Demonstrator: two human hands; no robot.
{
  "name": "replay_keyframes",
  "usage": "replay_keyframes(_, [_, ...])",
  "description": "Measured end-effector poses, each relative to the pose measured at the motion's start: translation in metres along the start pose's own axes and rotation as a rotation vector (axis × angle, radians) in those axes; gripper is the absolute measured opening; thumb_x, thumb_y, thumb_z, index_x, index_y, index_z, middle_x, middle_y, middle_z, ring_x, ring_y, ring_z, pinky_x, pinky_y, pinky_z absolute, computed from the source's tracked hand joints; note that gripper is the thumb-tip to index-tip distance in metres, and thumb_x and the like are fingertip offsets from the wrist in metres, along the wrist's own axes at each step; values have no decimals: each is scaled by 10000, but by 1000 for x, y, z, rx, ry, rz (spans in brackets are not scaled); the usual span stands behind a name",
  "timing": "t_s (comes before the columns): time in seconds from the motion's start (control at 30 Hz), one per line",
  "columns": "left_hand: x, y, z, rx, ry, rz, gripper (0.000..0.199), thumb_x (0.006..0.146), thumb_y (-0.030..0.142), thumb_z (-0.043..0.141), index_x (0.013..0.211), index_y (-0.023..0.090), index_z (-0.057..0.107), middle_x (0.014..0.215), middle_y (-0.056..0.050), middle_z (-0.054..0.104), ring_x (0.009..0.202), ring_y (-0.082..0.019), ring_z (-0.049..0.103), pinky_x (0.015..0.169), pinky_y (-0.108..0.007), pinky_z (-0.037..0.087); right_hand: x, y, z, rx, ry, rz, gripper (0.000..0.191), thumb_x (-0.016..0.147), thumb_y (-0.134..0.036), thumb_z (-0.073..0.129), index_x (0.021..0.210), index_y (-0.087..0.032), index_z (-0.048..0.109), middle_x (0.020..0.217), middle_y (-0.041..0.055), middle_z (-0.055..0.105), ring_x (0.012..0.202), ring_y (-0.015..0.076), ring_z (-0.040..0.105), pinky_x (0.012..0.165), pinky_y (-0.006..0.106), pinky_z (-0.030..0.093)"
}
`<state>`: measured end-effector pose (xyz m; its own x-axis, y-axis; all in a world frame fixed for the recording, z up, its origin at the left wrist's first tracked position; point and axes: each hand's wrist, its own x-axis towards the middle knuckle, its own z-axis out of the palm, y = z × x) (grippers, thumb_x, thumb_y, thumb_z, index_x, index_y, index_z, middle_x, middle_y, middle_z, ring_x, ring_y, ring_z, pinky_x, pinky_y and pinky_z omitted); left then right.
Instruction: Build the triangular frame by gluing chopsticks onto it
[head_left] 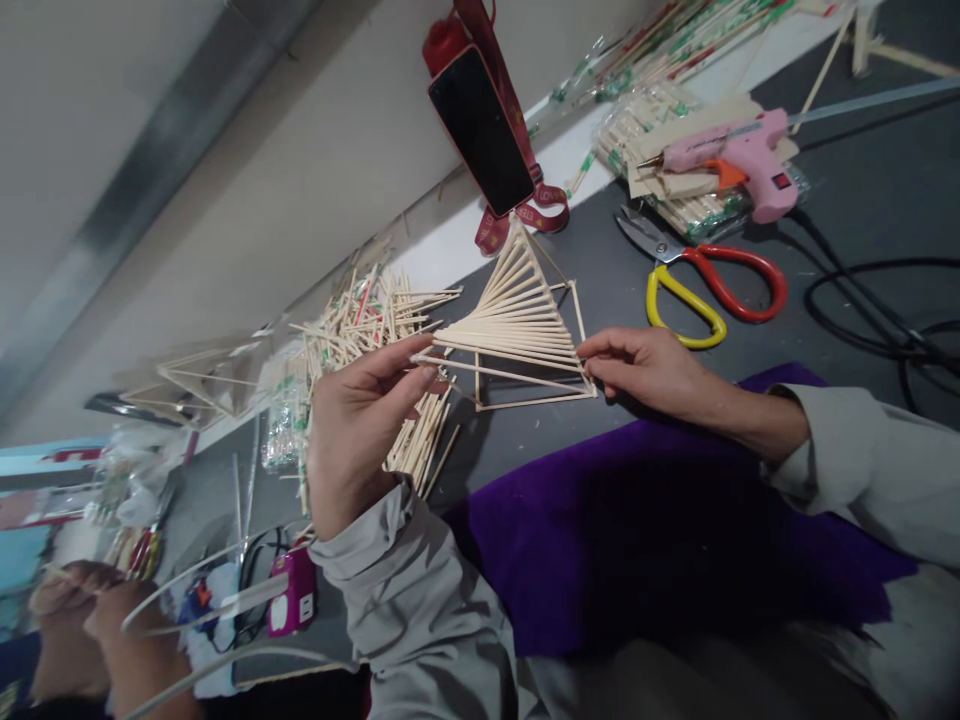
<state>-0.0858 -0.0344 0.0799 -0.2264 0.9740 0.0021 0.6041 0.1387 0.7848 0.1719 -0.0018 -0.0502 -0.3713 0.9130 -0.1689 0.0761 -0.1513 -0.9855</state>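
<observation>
A structure of thin pale wooden sticks point(517, 322) stands over the dark table, its sticks fanned in a twisting row between slanted edges. My left hand point(356, 425) pinches its left corner between thumb and fingers. On the other side, the fingertips of my right hand point(637, 368) close on its lower right corner, at the end of the fanned sticks. Left of the structure lies a pile of loose wooden sticks point(375, 318), partly hidden behind my left hand. Scissors point(667, 250) with one red and one yellow handle lie to the right, beyond my right hand.
A pink glue gun point(757, 165) rests on packs of wrapped sticks point(637, 125). Its black cable point(847, 275) curls at right. A phone point(484, 130) leans upright against a red bottle point(446, 45). Purple cloth point(540, 520) covers my lap. Another person's hands point(112, 610) work at lower left.
</observation>
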Motion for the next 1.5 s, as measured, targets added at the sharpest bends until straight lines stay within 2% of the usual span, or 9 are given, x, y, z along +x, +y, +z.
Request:
replay_keyframes(0.5, [2,-2,0,-29,3,27,311,766,263,758,1073,212,759,863,-45,769,701,-158,717,460,-181,430,2,-4,0,27,-32,23,186,796,-196,594,936,-152,709,587,-22,591,514,86,563,498,192,466])
replay_keyframes(0.67, [2,-2,0,-64,-10,-4,327,757,276,772,1076,207,757,872,-50,769,716,-162,725,453,-171,425,1,-4,1,61,-32,49,191,763,-215,633,930,-154,705,638,-15,612,523,80,559,502,191,456])
replay_keyframes(0.97, [0,-5,-3,-58,-28,-47,338,761,316,770,1082,210,756,886,-58,771,702,-154,724,444,-170,443,8,14,4,5,-42,71,232,755,-274,658,958,-170,699,661,-3,621,538,103,583,507,210,443])
replay_keyframes(1.2, [-1,-3,-3,-50,-31,-44,352,774,340,760,1102,210,747,913,-64,772,719,-173,730,442,-190,453,10,22,4,-43,-45,17,236,777,-295,648,969,-168,701,659,5,627,541,125,594,513,232,458])
replay_keyframes(1.5, [0,-2,-2,-51,3,-29,327,764,290,771,1079,204,757,859,-56,771,704,-154,716,450,-174,425,8,11,5,-125,-1,-67,210,749,-248,644,940,-185,707,704,6,635,590,112,560,549,226,456])
